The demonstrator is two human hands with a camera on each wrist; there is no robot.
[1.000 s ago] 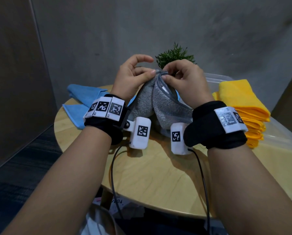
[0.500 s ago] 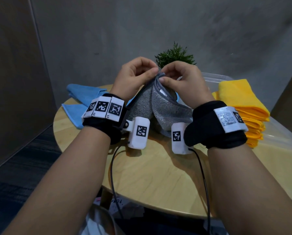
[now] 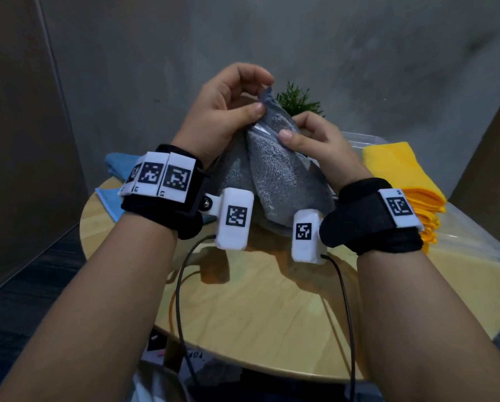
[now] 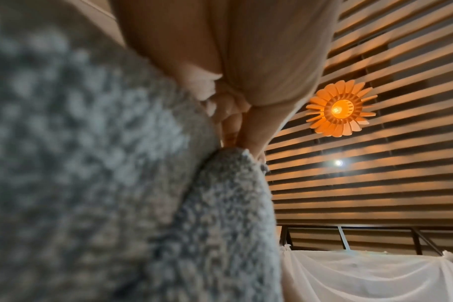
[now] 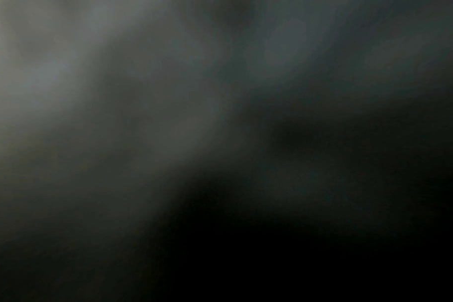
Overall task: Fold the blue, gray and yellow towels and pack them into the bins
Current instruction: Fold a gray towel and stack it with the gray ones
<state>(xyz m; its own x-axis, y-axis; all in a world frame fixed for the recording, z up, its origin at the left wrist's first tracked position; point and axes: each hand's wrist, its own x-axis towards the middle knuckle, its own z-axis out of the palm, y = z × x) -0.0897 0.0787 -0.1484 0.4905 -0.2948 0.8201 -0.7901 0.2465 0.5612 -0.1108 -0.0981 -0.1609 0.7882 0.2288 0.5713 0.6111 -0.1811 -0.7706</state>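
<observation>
the gray towel (image 3: 283, 175) hangs in the air above the round wooden surface (image 3: 272, 309), bunched into a drooping cone with its lower end near or on the wood, behind the wrist cameras. the left hand (image 3: 228, 111) pinches the topmost corner between thumb and curled fingers, so that grip is clamped on the cloth; the left wrist view confirms it, with fingertips (image 4: 236, 130) closed on a gray edge. the right hand (image 3: 315, 140) sits lower, thumb pressed on the front of the towel and fingers curled behind, a grip clamped on an edge further down. the right wrist view is dark and blurred and tells nothing.

a second ago both hands were level and close together at the same bunched top. now the left hand has risen with the corner while the right has slid down the edge, and the gap between them has widened. judging from this, the person is hunting along the hem for a second corner, so the towel is being opened out, not yet folded.

the folded yellow towels (image 3: 402, 181) sit stacked in a clear bin (image 3: 475, 245) at the right, and the blue towel (image 3: 118, 166) lies loose at the far left of the surface, mostly hidden behind the left wrist. a small green plant (image 3: 298, 100) stands behind the hands. the gray and blue cloths seem to be what remains.
</observation>
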